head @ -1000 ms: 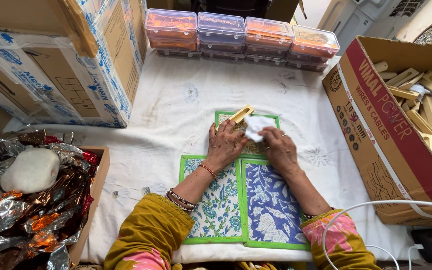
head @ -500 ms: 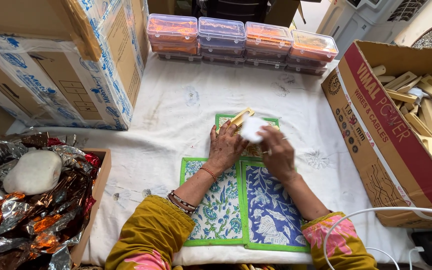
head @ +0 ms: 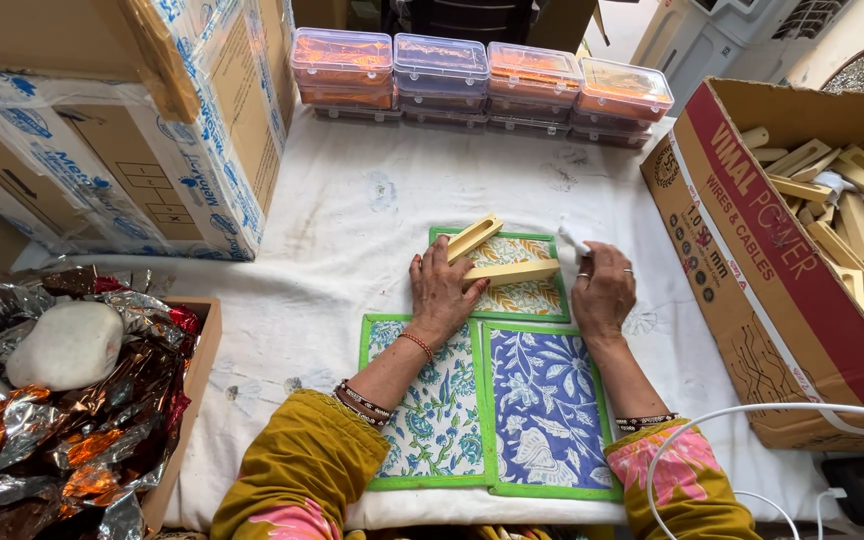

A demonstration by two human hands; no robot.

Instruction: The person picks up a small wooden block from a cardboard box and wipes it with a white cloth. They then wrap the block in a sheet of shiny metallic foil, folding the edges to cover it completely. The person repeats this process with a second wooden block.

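A: Status?
B: Left hand (head: pixel 444 295) flat, fingers pinning wooden pieces (head: pixel 510 271) onto the top printed mat (head: pixel 522 296). Right hand (head: pixel 603 292) pinching a white cloth (head: pixel 572 240) beside them. Wiping seems underway; box of wooden pieces (head: pixel 852 215) still full.

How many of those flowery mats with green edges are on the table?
3. A yellow-patterned mat lies at the back under the wooden pieces, a green-leaf mat in front on the left, and a blue mat beside it on the right. More could be hidden underneath.
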